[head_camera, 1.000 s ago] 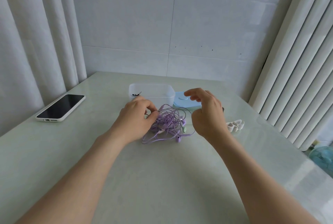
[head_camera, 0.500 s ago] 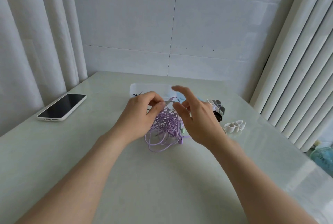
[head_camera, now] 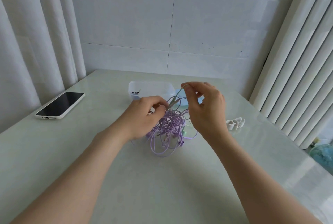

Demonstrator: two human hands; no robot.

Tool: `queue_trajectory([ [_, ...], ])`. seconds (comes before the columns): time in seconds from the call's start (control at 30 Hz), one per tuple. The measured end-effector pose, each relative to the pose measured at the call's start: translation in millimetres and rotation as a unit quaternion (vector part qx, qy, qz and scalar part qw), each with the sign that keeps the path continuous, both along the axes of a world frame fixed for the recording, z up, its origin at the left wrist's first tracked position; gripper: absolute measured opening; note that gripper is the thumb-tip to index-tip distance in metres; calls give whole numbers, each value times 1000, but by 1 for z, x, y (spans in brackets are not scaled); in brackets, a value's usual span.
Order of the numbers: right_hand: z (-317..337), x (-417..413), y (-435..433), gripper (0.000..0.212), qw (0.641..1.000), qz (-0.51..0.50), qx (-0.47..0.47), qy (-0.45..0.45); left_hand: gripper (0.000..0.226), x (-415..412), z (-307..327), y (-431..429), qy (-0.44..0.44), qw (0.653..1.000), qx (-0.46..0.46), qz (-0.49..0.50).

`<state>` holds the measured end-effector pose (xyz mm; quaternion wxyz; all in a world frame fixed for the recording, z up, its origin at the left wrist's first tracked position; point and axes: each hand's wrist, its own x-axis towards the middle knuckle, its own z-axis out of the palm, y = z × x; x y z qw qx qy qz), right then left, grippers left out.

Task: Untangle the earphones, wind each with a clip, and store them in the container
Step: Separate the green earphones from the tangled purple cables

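Earphones (head_camera: 169, 128) are held tangled toward the far edge of the table (head_camera: 162, 187), gripped by the left hand (head_camera: 146, 115), one strand pinched by the right hand (head_camera: 205, 108); nothing is yet untangled, wound or stored

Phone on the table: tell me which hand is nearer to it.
Left. The left hand holds the purple earphone tangle, to the right of the phone with bare table between. The right hand pinches a raised cord farther right, past the tangle.
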<state>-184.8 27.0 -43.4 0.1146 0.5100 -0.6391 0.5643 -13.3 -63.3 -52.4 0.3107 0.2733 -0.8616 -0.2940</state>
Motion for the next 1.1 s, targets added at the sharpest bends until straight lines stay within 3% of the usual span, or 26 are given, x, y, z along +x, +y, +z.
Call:
queue_trajectory([
  [0.17,7,3,3,19,973,88,-65,-203,36,4,5,0,-52,997,-7,60],
  [0.3,11,2,3,20,938,128,-97,-308,48,5,0,-3,-121,980,-91,132],
  [0.4,13,6,6,19,911,163,-101,-364,41,3,-3,-6,-113,969,-130,176],
  [0.6,16,-3,7,20,921,107,-102,-359,30,7,-6,-17,-24,942,-172,287],
  [0.77,18,-7,12,26,916,78,4,-393,24,7,-11,-23,47,953,-163,252],
  [0.93,13,-7,16,43,935,73,166,-306,23,10,-13,-29,18,974,-101,204],
  [1.1,0,0,11,26,943,95,278,-155,35,11,-8,-23,-33,980,-38,193],
])
